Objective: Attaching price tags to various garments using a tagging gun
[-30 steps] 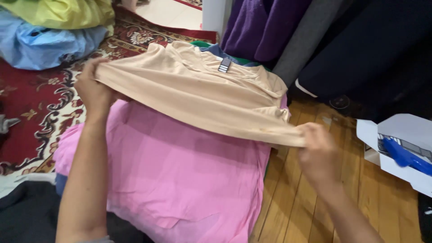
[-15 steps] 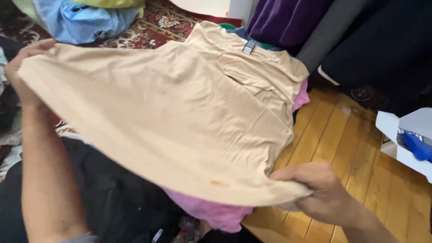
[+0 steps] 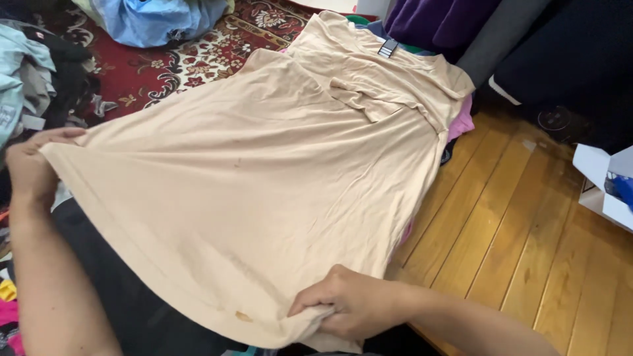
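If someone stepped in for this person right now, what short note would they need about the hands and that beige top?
Left hand: gripping one hem corner of the beige short-sleeved cotton top.
Right hand: pinching the other hem corner.
Top: spread flat, neck end away from the person, over a pink garment beside the wooden floor.
Done: top opened out.
Left: no fold made yet; a small stain near the hem.

This looks like a room in a home, with laundry or clothes being sorted on the floor. A glossy wooden plank floor (image 3: 521,224) meets a red patterned rug (image 3: 171,62). Loose clothing lies in heaps on the rug: a blue bundle (image 3: 155,20) and a mixed pile (image 3: 33,72) at the left. Dark garments (image 3: 560,46) hang along the far side.
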